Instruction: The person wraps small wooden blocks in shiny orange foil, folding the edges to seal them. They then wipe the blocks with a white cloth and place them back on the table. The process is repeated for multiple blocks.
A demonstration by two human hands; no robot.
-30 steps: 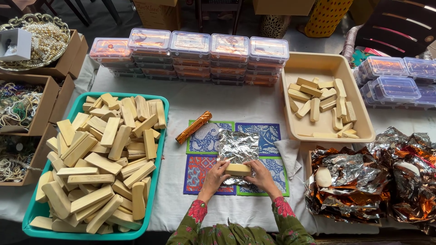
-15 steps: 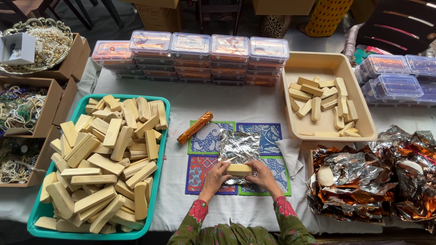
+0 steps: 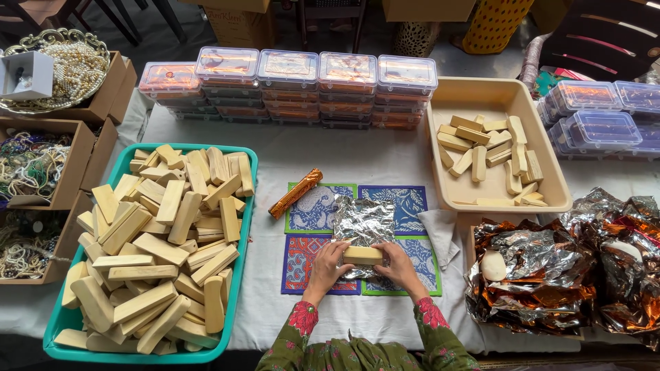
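Note:
My left hand (image 3: 328,264) and my right hand (image 3: 399,266) grip the two ends of a pale wooden block (image 3: 362,255). The block lies on the near end of a crinkled silver foil sheet (image 3: 363,223). The foil rests on patterned blue, red and green mats (image 3: 405,203) in the middle of the white table. A foil-wrapped orange stick (image 3: 295,193) lies slanted just left of the foil.
A teal tray (image 3: 246,206) heaped with wooden blocks sits at left. A beige tray (image 3: 550,175) with several blocks is at right. Crumpled orange-silver foil sheets (image 3: 550,275) fill a box at right. Stacked clear lidded boxes (image 3: 289,86) line the back. Cardboard boxes of beads (image 3: 31,165) stand far left.

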